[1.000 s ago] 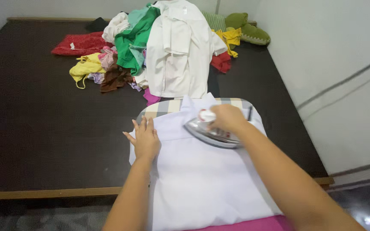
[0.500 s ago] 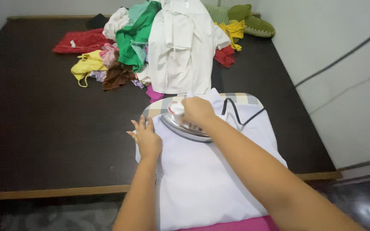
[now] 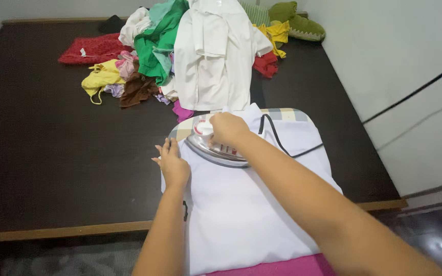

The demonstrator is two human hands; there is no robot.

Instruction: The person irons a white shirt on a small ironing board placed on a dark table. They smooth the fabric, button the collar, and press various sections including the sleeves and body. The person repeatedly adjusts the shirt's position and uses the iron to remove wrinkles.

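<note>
Dark brown platform (image 3: 42, 153) against pale walls, edged in light wood along the near side. Heaped at its far end, a pile of clothes (image 3: 180, 56): white shirt draped on top, green, red, yellow and brown pieces around it, a green cushion (image 3: 303, 23) in the corner. Nearer, a checked ironing board (image 3: 287, 113) with a white garment (image 3: 241, 209) spread flat over it, pink cloth (image 3: 282, 267) showing at the near edge. Right hand (image 3: 227, 129) closed around the handle of a silver iron (image 3: 213, 148), pressed on the garment's upper left part. Black cord (image 3: 282, 145) trailing right across the fabric. Left hand (image 3: 172, 163) flat, fingers together and extended, holding nothing, resting on the garment's left edge just beside the iron.
</note>
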